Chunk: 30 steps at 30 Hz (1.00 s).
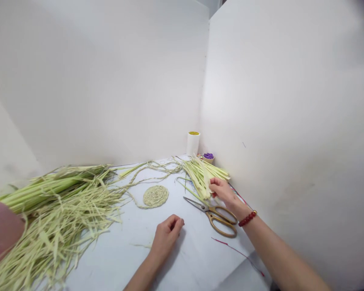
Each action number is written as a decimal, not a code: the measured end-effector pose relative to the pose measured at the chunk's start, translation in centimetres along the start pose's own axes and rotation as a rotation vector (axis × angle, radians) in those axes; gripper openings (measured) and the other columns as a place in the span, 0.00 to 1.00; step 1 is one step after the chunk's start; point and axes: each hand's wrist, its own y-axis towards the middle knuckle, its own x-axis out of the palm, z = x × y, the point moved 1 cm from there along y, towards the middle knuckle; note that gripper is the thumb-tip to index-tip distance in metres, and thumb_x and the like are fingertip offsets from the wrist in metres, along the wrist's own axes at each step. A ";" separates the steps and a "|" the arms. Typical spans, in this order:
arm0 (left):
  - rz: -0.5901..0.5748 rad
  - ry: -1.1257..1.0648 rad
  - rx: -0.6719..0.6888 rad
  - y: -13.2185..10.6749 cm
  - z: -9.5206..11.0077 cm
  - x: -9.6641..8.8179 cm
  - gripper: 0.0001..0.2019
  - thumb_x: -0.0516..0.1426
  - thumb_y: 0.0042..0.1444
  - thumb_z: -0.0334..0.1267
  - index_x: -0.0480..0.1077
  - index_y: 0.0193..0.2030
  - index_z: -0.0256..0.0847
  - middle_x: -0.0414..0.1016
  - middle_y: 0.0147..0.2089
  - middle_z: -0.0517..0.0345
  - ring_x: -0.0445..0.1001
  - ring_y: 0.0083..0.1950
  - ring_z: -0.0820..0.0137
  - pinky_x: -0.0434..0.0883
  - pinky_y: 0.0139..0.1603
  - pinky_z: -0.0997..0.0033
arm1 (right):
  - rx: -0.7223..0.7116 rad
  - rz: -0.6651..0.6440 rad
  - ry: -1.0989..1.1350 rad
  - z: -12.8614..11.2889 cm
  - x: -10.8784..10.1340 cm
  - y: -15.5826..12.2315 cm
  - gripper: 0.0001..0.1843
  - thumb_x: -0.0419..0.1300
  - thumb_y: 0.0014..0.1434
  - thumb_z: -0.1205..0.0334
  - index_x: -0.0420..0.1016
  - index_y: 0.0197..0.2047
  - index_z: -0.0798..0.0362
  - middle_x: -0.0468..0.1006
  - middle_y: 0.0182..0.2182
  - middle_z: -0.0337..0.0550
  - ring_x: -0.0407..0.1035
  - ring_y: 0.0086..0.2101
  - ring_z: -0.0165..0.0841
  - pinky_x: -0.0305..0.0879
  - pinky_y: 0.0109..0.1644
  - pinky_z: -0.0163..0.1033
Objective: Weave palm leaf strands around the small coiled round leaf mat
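Note:
My right hand [223, 192] grips the end of a bundle of pale green leaf strips [202, 176] near the right wall. A red beaded bracelet [248, 218] circles that wrist. Just below it lie gold-handled scissors [215, 216], apart from my fingers. My left hand [166, 236] rests on the white table [124, 258] with its fingers curled together, and I see nothing in them. Beyond it lies a coiled braided leaf mat [155, 197], whose loose braid [151, 169] trails toward the far corner.
A large heap of green leaves and shredded strips [48, 210] fills the left side, beside a pink cloth [1, 230]. A white cylinder [193, 143] and a small bowl of purple items [208, 158] stand in the far corner. Thin red strings [239, 252] lie on the right. White walls enclose the table.

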 end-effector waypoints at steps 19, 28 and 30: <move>-0.250 -0.788 -0.190 -0.9 1.6 -0.4 0.23 0.64 0.49 0.44 0.70 0.49 0.33 0.76 0.35 0.49 0.74 0.33 0.69 0.69 0.41 0.67 | 0.074 -0.202 0.227 0.1 9.4 -8.3 0.04 0.55 0.49 0.64 0.66 0.31 0.54 0.70 0.20 0.34 0.64 0.19 0.26 0.61 0.22 0.31; -0.107 -0.723 -0.219 -0.6 0.9 -0.3 0.17 0.64 0.46 0.45 0.74 0.36 0.33 0.75 0.31 0.51 0.73 0.33 0.69 0.68 0.38 0.70 | 0.044 -0.087 0.116 1.5 8.8 -8.7 0.05 0.55 0.50 0.61 0.67 0.29 0.54 0.69 0.21 0.35 0.62 0.22 0.28 0.60 0.24 0.32; -0.031 -0.596 -0.214 -0.4 0.5 -0.4 0.18 0.64 0.46 0.48 0.73 0.32 0.32 0.71 0.24 0.56 0.68 0.25 0.73 0.64 0.29 0.74 | -0.022 -0.082 0.050 1.4 8.8 -8.8 0.04 0.54 0.51 0.62 0.67 0.28 0.54 0.70 0.23 0.36 0.64 0.24 0.29 0.62 0.28 0.33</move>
